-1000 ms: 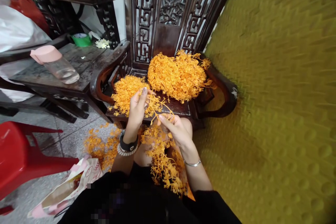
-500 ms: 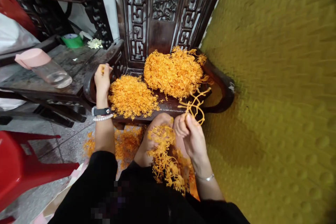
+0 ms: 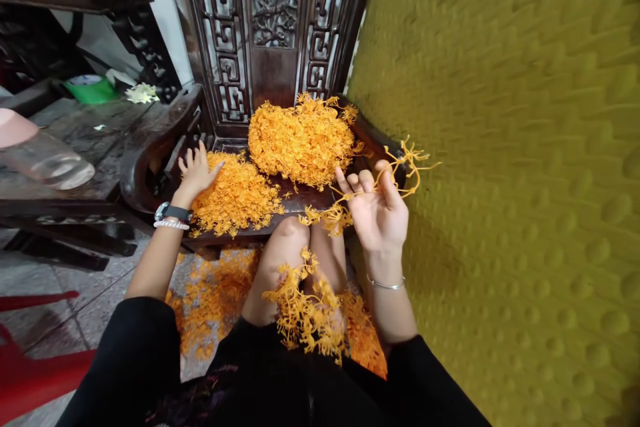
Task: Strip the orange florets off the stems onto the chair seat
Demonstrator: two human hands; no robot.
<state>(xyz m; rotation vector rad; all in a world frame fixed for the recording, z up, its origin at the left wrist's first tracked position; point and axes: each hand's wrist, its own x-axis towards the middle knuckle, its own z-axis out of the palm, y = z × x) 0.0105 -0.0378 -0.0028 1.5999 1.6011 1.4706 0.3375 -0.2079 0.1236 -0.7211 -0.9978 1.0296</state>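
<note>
My left hand is open with fingers spread, at the left edge of a small loose pile of orange flower-like pieces on a dark wooden chair seat. My right hand, palm up, pinches a thin orange branched stem between thumb and forefinger. The stem's curled ends stick out beyond the fingertips on the right, while another part with small tufts trails below the fingers on the left. Across my lap lies a cluster of orange branched sprigs. A larger heap of orange pieces sits farther back on the seat.
The carved chair back rises behind the heaps. A quilted yellow surface fills the right side. At left, a side table holds a clear bottle and green tape. Orange bits litter the floor near a red stool.
My left hand has opened from a closed pinch and lowered toward the small pile. My right hand has risen, turned palm up and carried the stem up and to the right. The view shifted.
</note>
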